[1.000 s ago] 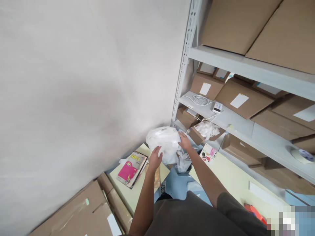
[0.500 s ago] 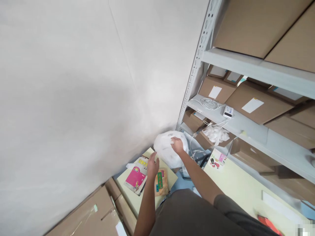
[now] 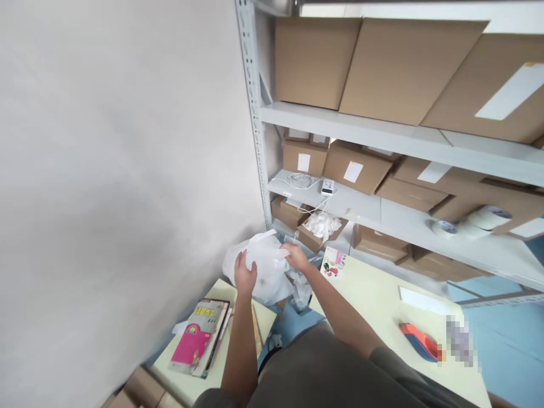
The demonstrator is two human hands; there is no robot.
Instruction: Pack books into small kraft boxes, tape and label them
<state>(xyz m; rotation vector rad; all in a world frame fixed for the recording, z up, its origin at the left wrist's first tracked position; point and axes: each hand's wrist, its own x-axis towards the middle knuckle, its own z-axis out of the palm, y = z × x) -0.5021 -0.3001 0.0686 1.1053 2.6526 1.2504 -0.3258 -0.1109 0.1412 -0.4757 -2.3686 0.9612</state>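
A large white plastic bag [image 3: 267,275] bulges between the wall and the two pale yellow tabletops. My right hand [image 3: 296,258] pinches the bag's edge at its upper right. Against the bag's left side is my left hand [image 3: 245,273], its thumb and fingers spread apart. Below my left hand, a pink and grey book [image 3: 198,334] lies on top of others on the small yellow table [image 3: 191,385]. Another book [image 3: 257,331] is partly covered by my left forearm.
Metal shelves [image 3: 382,136] with cardboard boxes [image 3: 386,68] stand at the right. On the long yellow table [image 3: 369,289] are a picture card [image 3: 334,263] and a red and blue object [image 3: 420,341]. Tape rolls [image 3: 488,217] sit on a shelf.
The view has swung right, showing more of the shelves and long table. My right hand has closed on the bag's edge, and the bag's top is pulled up. My left hand has moved onto the bag.
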